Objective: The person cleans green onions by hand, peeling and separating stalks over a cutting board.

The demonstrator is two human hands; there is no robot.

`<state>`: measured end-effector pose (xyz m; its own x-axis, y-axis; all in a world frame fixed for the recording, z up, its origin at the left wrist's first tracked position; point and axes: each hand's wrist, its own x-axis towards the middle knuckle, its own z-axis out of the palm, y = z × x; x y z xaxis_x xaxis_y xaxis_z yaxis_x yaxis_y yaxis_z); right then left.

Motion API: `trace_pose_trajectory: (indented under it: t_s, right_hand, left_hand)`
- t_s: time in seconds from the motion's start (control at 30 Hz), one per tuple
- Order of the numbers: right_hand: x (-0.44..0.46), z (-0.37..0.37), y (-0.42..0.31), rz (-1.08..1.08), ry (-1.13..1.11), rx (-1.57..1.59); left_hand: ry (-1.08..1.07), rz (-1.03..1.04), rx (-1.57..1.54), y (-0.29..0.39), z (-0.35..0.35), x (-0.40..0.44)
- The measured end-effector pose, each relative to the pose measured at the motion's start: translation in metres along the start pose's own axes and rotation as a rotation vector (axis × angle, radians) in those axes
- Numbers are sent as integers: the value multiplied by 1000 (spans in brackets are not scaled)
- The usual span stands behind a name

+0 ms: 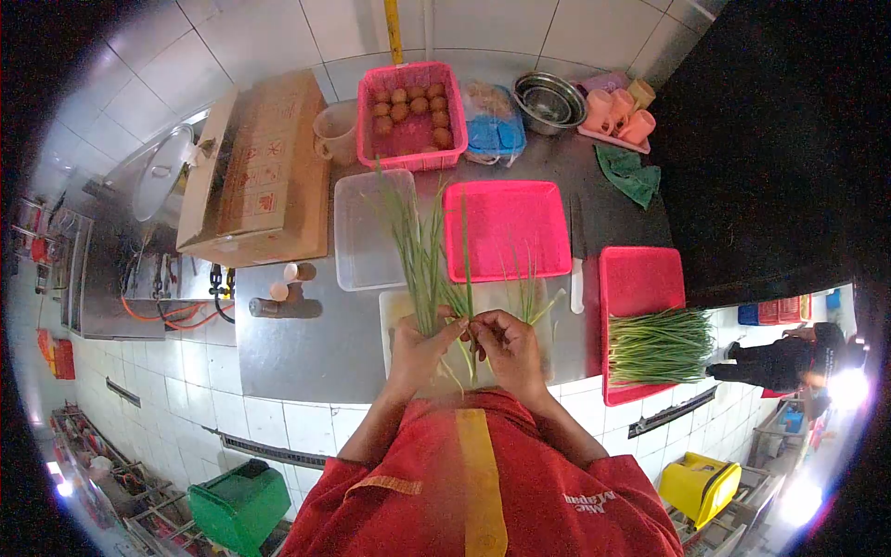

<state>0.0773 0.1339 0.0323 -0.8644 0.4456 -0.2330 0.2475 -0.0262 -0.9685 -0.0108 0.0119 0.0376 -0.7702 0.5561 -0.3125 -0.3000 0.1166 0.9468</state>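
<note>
Just above the pale board (pixel 394 304), my left hand (pixel 418 351) grips the green stalks (pixel 425 278), apparently to keep them together while my right hand (pixel 510 348) pinches their lower ends. Rightward, a pink tray (pixel 640 269) keeps another heap (pixel 659 345) within reach; beyond, the knife (pixel 577 290) lies handle towards me.

Box (pixel 269 167) sits upper left on the table (pixel 357 348); basket (pixel 413 153) top centre; knife (pixel 577 269) right of centre.
</note>
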Motion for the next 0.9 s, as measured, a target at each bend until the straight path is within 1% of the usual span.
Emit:
trace_pose_trajectory:
  t_s: [0.07,0.13,0.17,0.3,0.37,0.43,0.6,0.8,0.87,0.9]
  right_hand:
    - [0,2,-1,-3,10,-24]
    - [0,4,-2,-100,6,-41]
    - [0,4,-1,-100,6,-42]
    - [-1,7,0,-128,34,-68]
    - [-1,8,2,-127,46,-62]
    - [0,9,5,-191,72,-83]
    - [-1,10,3,-194,87,-118]
    - [-1,8,4,-191,83,-194]
    - [-1,8,6,-198,90,-226]
    - [0,9,9,-203,88,-218]
  left_hand:
    - [-1,12,7,1,0,-1]
    - [32,16,1,-3,2,-1]
    - [67,20,-5,-4,4,-1]
    - [94,29,-18,-6,7,-2]
    - [128,-1,-59,-10,9,-2]
    - [123,10,-75,-10,11,-3]
    - [111,40,-121,-4,15,-5]
    - [172,24,-159,-10,18,-5]
    - [202,-44,-178,-12,18,-5]
    - [201,-45,-178,-12,19,-5]
